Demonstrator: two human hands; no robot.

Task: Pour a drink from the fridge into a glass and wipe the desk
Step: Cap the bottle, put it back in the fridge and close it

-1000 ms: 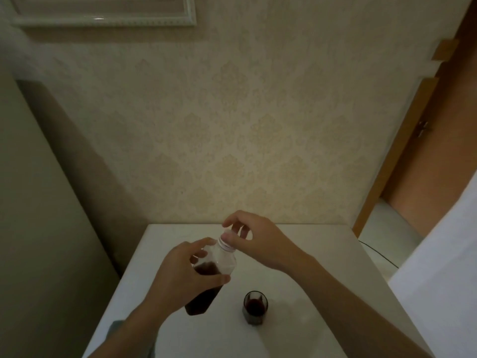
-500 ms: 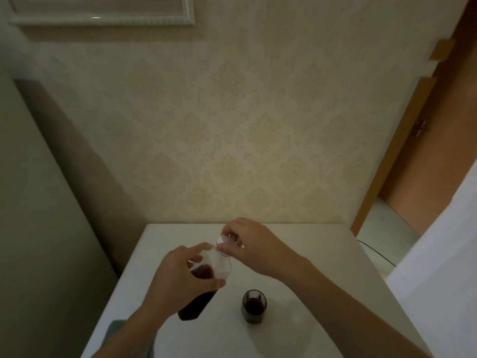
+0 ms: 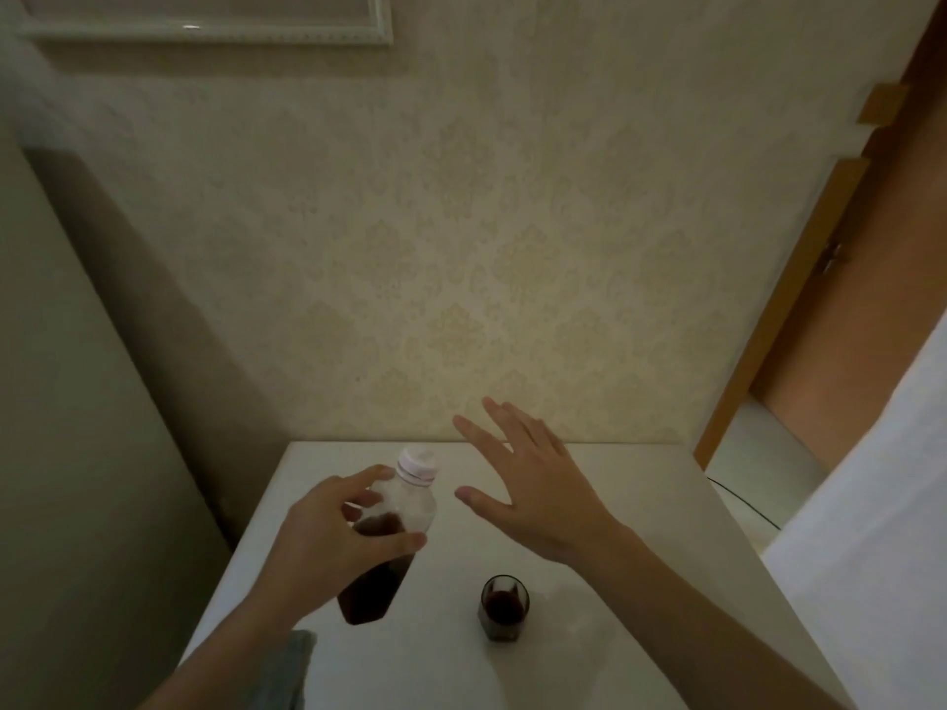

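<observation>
My left hand [image 3: 333, 530] grips a clear plastic bottle [image 3: 382, 581] partly full of dark drink, its white cap [image 3: 419, 463] on and its base resting on the white desk [image 3: 640, 504]. The bottle leans up and to the right. My right hand [image 3: 533, 484] hovers open to the right of the cap, fingers spread, touching nothing. A small dark glass [image 3: 503, 612] with dark drink in it stands on the desk to the right of the bottle's base, below my right forearm.
A grey cloth [image 3: 292, 668] lies at the desk's near left corner under my left forearm. A patterned wall backs the desk. A wooden door frame [image 3: 799, 279] and a white surface [image 3: 871, 530] are on the right, a plain panel on the left.
My right hand has let go of the bottle cap and moved away to the right with its fingers spread. My left hand has lowered the bottle slightly.
</observation>
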